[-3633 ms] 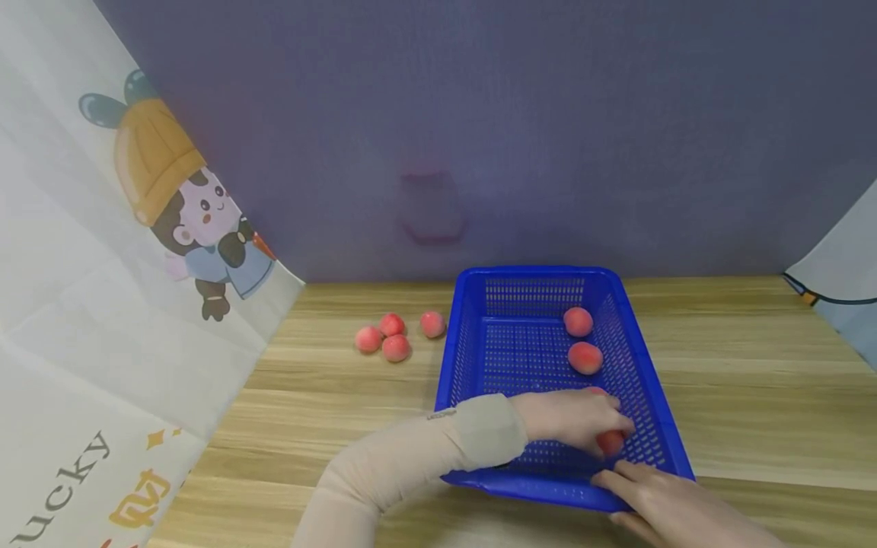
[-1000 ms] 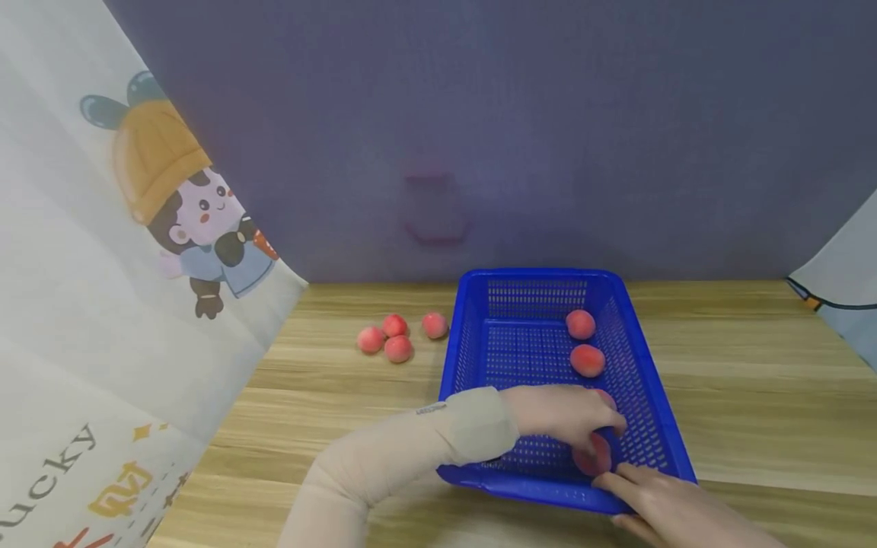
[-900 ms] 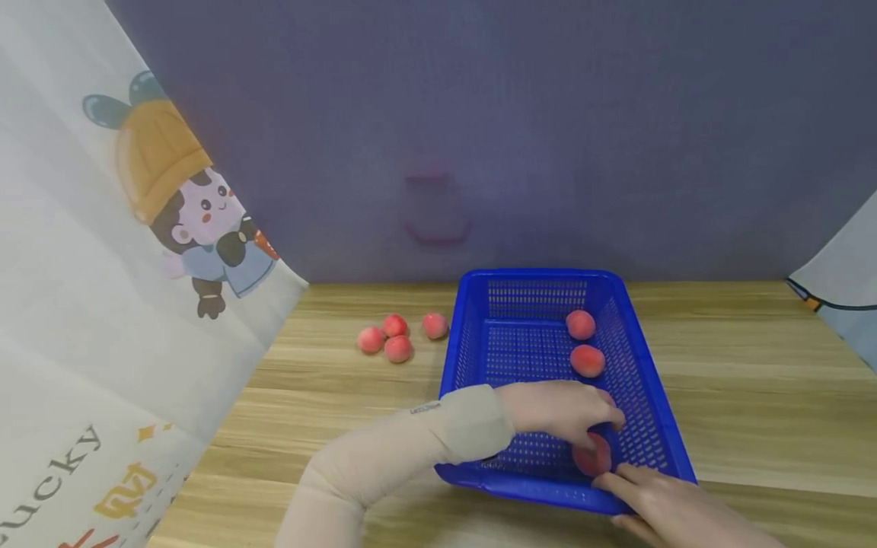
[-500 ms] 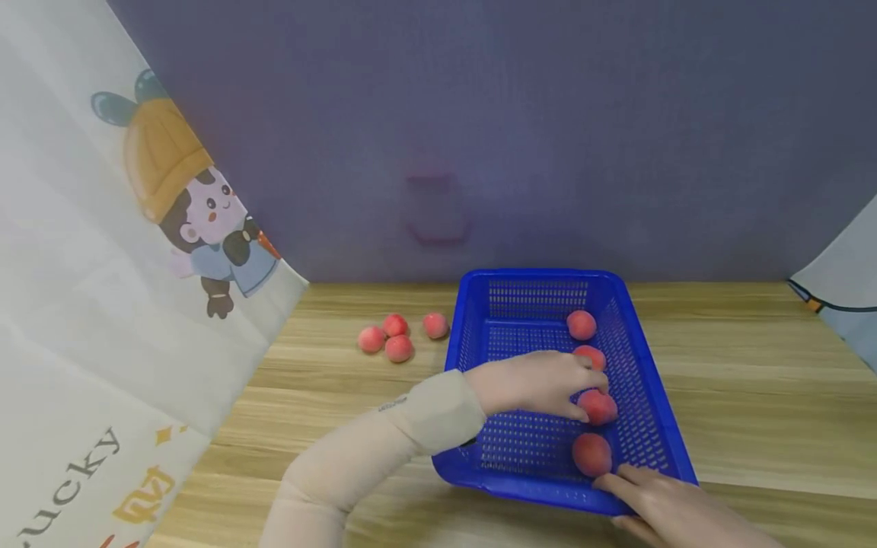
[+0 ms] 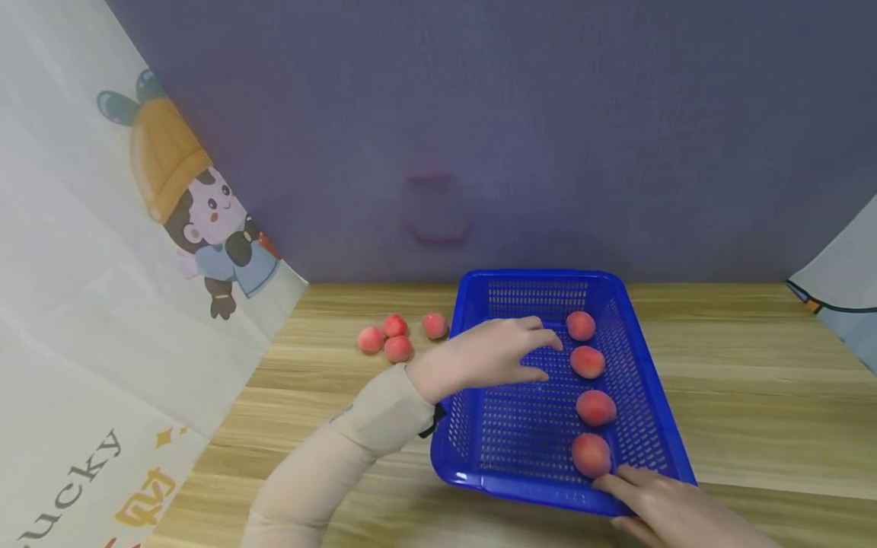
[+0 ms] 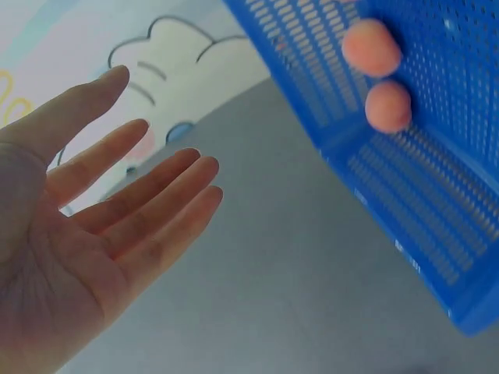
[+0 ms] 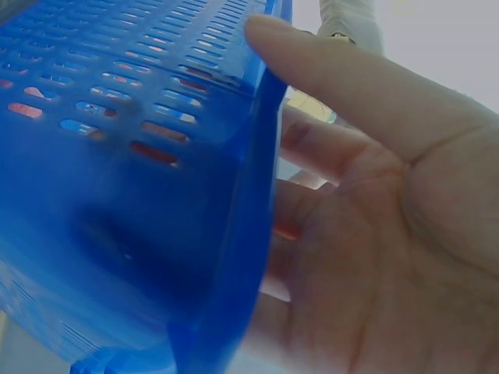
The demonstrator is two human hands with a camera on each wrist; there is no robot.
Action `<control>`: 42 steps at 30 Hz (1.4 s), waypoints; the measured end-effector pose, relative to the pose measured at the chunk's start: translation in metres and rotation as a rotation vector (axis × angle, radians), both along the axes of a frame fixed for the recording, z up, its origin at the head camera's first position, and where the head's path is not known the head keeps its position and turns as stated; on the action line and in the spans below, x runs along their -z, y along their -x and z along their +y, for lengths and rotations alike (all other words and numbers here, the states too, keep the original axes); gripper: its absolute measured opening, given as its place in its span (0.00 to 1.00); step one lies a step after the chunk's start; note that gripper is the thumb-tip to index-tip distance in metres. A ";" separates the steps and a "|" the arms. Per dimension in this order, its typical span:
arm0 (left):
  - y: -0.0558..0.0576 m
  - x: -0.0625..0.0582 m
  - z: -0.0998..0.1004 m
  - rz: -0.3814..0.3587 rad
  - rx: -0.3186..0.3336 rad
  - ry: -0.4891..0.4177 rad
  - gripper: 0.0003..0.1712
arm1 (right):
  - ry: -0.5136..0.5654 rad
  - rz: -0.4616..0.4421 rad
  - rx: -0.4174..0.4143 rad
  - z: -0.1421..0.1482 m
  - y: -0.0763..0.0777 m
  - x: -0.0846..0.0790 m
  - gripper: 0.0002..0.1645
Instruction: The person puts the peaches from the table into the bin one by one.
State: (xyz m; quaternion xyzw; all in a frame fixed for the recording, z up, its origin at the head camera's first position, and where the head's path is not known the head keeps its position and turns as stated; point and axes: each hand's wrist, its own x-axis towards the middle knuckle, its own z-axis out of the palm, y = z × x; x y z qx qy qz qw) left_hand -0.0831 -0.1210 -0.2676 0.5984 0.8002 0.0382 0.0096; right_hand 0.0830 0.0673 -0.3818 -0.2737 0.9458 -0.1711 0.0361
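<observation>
A blue perforated plastic basket [image 5: 541,492] stands on the wooden table. Inside, several peaches lie in a row along its right wall: a back peach [image 5: 581,326], a second peach [image 5: 587,362], then a third peach [image 5: 596,408] and a front peach [image 5: 591,455]. My left hand [image 5: 496,352] hovers over the basket's left part, holding nothing; its fingers look spread and relaxed in the left wrist view [image 6: 86,234]. With thumb and fingers on either side of the rim, my right hand [image 5: 671,498] grips the basket's front right corner, seen closely in the right wrist view.
On the table left of the basket, several more peaches [image 5: 398,348] lie loosely grouped, one peach [image 5: 435,326] close to the basket wall. A dark grey-blue panel [image 5: 548,152] rises behind the table. A printed white cloth [image 5: 89,304] hangs at left; a black cable [image 5: 839,306] shows at right.
My left hand placed the third peach slightly behind the front one, let go, and moved back and left, away from the row. My right hand keeps its place on the rim.
</observation>
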 end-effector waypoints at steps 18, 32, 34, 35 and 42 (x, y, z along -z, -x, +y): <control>0.028 0.005 -0.060 -0.004 -0.203 -0.352 0.16 | 0.003 -0.109 0.027 0.000 0.002 -0.001 0.18; 0.063 0.044 -0.090 0.008 -0.388 -0.421 0.10 | 0.008 -0.145 0.044 -0.001 0.003 -0.002 0.17; 0.067 0.047 -0.094 -0.017 -0.423 -0.410 0.11 | 0.013 -0.138 0.036 -0.001 0.002 -0.003 0.17; 0.069 0.049 -0.096 -0.024 -0.436 -0.404 0.12 | 0.012 -0.141 0.040 -0.002 0.002 -0.004 0.17; 0.082 0.066 -0.107 -0.047 -0.509 -0.366 0.13 | 0.017 -0.131 0.028 -0.001 0.001 -0.005 0.17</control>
